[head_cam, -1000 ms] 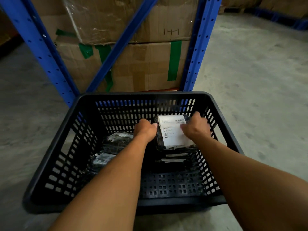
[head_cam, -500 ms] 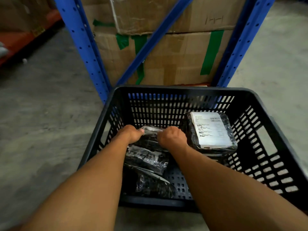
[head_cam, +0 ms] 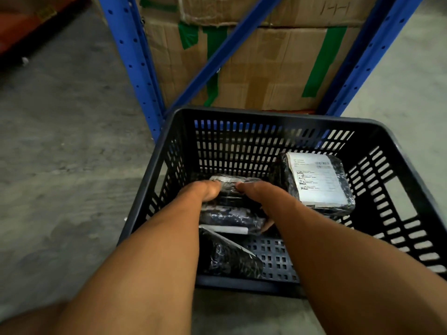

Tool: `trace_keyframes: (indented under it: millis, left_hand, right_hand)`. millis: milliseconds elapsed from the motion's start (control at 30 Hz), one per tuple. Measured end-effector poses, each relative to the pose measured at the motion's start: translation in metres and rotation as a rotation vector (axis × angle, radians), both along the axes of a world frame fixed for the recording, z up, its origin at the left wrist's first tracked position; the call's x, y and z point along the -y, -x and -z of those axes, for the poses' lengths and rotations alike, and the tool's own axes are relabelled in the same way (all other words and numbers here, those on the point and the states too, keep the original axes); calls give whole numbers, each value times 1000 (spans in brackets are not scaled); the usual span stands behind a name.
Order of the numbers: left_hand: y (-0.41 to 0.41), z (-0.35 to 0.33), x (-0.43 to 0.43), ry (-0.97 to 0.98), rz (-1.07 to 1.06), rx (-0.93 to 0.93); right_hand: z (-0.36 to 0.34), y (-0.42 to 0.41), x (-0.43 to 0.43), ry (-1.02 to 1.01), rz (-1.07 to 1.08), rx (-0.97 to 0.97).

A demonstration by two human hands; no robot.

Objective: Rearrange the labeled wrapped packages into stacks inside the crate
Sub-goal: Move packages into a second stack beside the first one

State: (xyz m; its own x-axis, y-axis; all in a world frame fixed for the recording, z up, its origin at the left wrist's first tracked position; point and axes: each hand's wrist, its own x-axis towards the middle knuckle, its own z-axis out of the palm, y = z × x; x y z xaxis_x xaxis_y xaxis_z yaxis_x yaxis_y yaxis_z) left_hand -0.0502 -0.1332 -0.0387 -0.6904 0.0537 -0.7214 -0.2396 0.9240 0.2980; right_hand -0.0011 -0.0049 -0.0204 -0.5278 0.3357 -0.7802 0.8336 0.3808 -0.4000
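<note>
A black slotted plastic crate (head_cam: 244,114) stands on the floor in front of me. On its right side sits a stack of black wrapped packages, the top package (head_cam: 319,182) showing a white printed label. On the left side, my left hand (head_cam: 203,193) and my right hand (head_cam: 261,197) both grip one black wrapped package (head_cam: 229,189) from its two ends. Under it lies another wrapped package (head_cam: 229,218). A third one (head_cam: 229,257) leans near the crate's front wall. My forearms hide part of these packages.
Blue metal rack posts (head_cam: 135,59) and a diagonal brace rise just behind the crate. Taped cardboard boxes (head_cam: 266,68) with green tape fill the rack. Grey concrete floor (head_cam: 60,153) spreads to the left and right. An orange rack beam (head_cam: 29,22) shows at the far left.
My hands left the labelled package on the right stack and moved to the left side of the crate, where they closed on a black package. The view shifted left and closer.
</note>
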Motion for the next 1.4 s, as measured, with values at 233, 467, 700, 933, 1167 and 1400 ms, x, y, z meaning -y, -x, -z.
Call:
trace_keyframes:
  millis: [233, 467, 700, 933, 1167, 1400]
  left_hand:
    - [-19, -22, 1, 96, 21, 167]
    - [-25, -32, -3, 3, -76, 137]
    - [-25, -62, 17, -139, -373, 125]
    - [-26, -92, 26, -482, -570, 155]
    - [-21, -111, 33, -1037, -942, 160]
    - [-27, -142, 22, -1135, -787, 115]
  right_hand:
    - [-18, -22, -10, 31, -291, 94]
    - [-9, -26, -12, 1, -178, 53]
    - [-34, -27, -7, 261, 81, 74]
    - [-57, -40, -31, 438, 167, -68]
    - [-66, -51, -37, 319, 277, -711]
    - [-72, -52, -38, -183, -9, -1109]
